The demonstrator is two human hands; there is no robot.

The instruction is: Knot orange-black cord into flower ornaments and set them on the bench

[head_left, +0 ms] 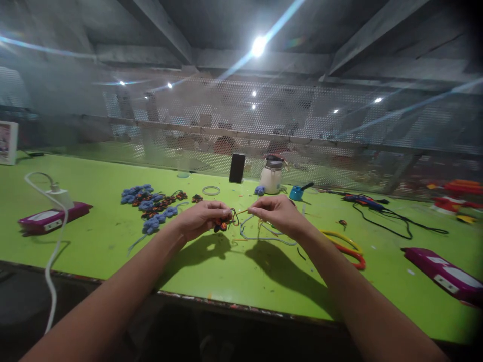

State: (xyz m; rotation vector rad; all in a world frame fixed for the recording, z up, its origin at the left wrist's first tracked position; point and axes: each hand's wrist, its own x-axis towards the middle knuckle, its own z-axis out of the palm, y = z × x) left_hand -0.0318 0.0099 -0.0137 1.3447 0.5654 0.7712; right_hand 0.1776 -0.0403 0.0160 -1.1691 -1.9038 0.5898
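The two hands are a little apart above the table point(211, 281). The left hand point(204, 217) pinches a small knotted flower point(221, 225) of dark and orange cord between thumb and fingers; its lobes are rounded and a dark loop stands up from it. The right hand point(278, 215) has its fingertips closed on a thin orange strand point(242, 211), which spans the gap between the hands. Exactly how the strand joins the flower is too small to tell.

Below and behind the right hand, a soft grey-blue cord point(268, 240) lies in loose curves. Beside the right forearm are a smooth yellow coil point(349, 239) and a red coil point(356, 257), both bent round.

The tabletop is flat, glossy green and specked with scraps. Open room lies between the forearms, up to the chipped front edge.

Beyond the left hand, puffy blue flowers point(141, 192) and dark-orange ones point(163, 202) are heaped together, near a thin ring point(211, 190). Farther back stand a black slab point(237, 168), a pale jar point(271, 178) and a blue pot point(297, 192), before a perforated metal screen point(302, 113). Purple power strips sit at left point(53, 219) and right point(445, 276); a white cable point(56, 256) hangs over the front edge at left, and a black cord point(403, 223) trails at right.
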